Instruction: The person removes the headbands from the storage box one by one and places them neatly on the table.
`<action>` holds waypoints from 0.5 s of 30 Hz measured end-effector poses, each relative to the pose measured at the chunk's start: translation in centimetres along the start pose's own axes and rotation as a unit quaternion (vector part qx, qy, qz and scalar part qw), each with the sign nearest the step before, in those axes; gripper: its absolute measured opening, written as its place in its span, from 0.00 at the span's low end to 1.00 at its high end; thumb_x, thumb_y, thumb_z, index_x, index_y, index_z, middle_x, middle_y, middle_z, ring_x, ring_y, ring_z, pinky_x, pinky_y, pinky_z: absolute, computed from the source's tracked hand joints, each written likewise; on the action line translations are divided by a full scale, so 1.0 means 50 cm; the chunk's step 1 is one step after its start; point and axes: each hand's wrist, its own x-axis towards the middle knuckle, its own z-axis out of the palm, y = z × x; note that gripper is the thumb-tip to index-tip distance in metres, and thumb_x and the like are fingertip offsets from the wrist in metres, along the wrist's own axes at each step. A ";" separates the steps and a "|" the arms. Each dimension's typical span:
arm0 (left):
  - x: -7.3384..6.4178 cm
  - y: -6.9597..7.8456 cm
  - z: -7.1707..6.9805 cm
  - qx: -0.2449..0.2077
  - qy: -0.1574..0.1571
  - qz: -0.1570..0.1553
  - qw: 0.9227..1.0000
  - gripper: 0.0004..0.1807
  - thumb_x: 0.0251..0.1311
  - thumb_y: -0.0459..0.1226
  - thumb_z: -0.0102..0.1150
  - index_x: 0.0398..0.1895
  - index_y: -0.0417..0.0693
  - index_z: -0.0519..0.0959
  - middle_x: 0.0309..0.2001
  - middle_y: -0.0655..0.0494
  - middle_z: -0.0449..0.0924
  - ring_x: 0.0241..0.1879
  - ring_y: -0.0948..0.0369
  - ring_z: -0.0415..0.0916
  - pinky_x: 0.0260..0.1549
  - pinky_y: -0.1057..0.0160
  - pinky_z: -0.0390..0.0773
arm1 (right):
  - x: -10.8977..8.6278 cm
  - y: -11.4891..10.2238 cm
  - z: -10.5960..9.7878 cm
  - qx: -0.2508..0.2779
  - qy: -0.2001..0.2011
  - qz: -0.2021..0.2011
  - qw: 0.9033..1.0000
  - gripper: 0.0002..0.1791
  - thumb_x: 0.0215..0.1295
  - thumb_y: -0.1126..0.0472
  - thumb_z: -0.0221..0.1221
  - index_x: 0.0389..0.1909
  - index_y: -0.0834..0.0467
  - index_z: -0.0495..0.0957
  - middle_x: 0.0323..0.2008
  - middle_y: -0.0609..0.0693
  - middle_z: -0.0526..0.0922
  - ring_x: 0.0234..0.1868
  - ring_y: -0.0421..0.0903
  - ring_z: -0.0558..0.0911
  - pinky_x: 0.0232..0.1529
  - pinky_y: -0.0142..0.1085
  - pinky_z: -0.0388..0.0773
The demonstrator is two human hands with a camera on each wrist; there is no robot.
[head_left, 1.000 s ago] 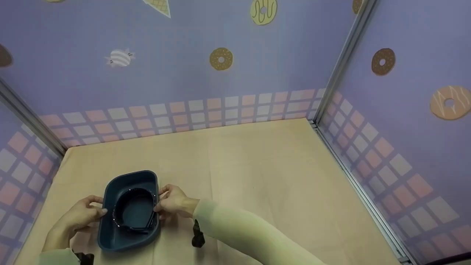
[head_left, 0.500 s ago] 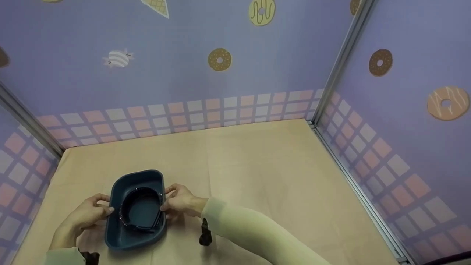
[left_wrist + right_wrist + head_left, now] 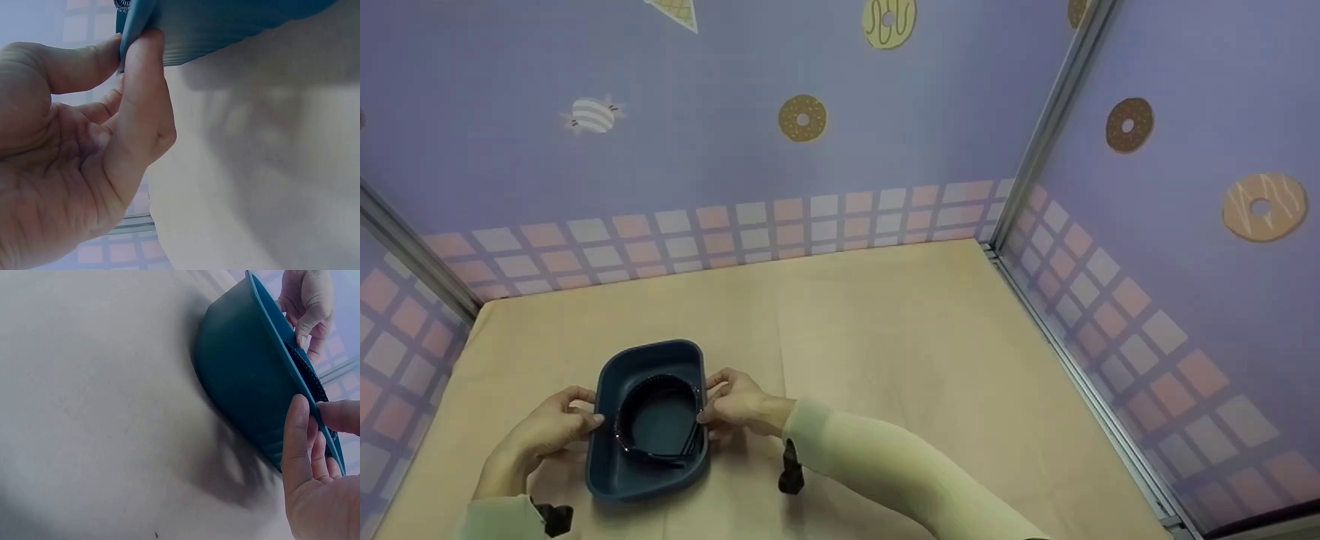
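Note:
A dark teal plastic tub (image 3: 615, 472) with rounded corners is held between both hands at the left of the table in the head view. Inside it lies a dark, glossy band curled into a ring (image 3: 643, 454), with small sparkling dots along its edge in the right wrist view. My left hand (image 3: 553, 426) pinches the tub's left rim between thumb and fingers. On the opposite rim, my right hand (image 3: 739, 403) grips with thumb inside and fingers outside. Shadows of tub and hands fall on the table; whether the tub's base touches it, I cannot tell.
A pale yellow cloth-like cover spreads over the table (image 3: 885, 360). Purple walls with sweets and checks surround it: a back wall (image 3: 720, 135) and a right wall (image 3: 1185, 165). Metal rails (image 3: 1054, 112) run along the corners.
Both hands have carried the tub with the curled band a little to the right and slightly away from me. Their hold on the rims stays the same. The head view has shifted slightly.

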 end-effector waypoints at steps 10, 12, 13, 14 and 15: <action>0.011 0.012 0.020 0.005 0.010 0.006 1.000 0.28 0.83 0.36 0.57 0.76 0.31 0.63 0.53 0.46 0.86 0.50 0.59 0.87 0.43 0.51 0.93 | -0.008 0.005 -0.027 -0.005 -0.009 -0.004 1.000 0.25 0.62 0.80 0.70 0.52 0.53 0.75 0.35 0.49 0.85 0.30 0.44 0.86 0.27 0.31 0.87; 0.014 0.017 0.024 0.009 0.012 0.006 1.000 0.28 0.82 0.36 0.58 0.75 0.31 0.63 0.53 0.45 0.86 0.51 0.57 0.87 0.43 0.51 0.92 | -0.010 0.006 -0.032 -0.005 -0.011 -0.005 1.000 0.26 0.62 0.80 0.70 0.52 0.53 0.75 0.35 0.49 0.86 0.30 0.44 0.86 0.27 0.32 0.88; 0.015 0.019 0.026 0.010 0.012 0.005 1.000 0.27 0.82 0.36 0.58 0.75 0.31 0.63 0.54 0.44 0.85 0.51 0.56 0.88 0.42 0.51 0.92 | -0.011 0.007 -0.034 -0.006 -0.010 -0.006 1.000 0.26 0.62 0.80 0.70 0.52 0.53 0.75 0.35 0.49 0.86 0.30 0.45 0.86 0.27 0.32 0.87; 0.016 0.022 0.028 0.012 0.012 0.005 1.000 0.27 0.82 0.36 0.58 0.74 0.31 0.64 0.54 0.43 0.85 0.53 0.54 0.88 0.43 0.51 0.92 | -0.012 0.008 -0.037 -0.007 -0.010 -0.007 1.000 0.26 0.62 0.80 0.70 0.52 0.53 0.75 0.35 0.49 0.86 0.30 0.44 0.86 0.27 0.32 0.87; 0.017 0.025 0.030 0.015 0.012 0.005 1.000 0.27 0.82 0.36 0.58 0.74 0.31 0.64 0.55 0.41 0.85 0.54 0.53 0.89 0.42 0.51 0.91 | -0.014 0.008 -0.040 -0.008 -0.009 -0.007 1.000 0.26 0.62 0.80 0.70 0.52 0.53 0.75 0.35 0.50 0.86 0.29 0.45 0.86 0.26 0.32 0.87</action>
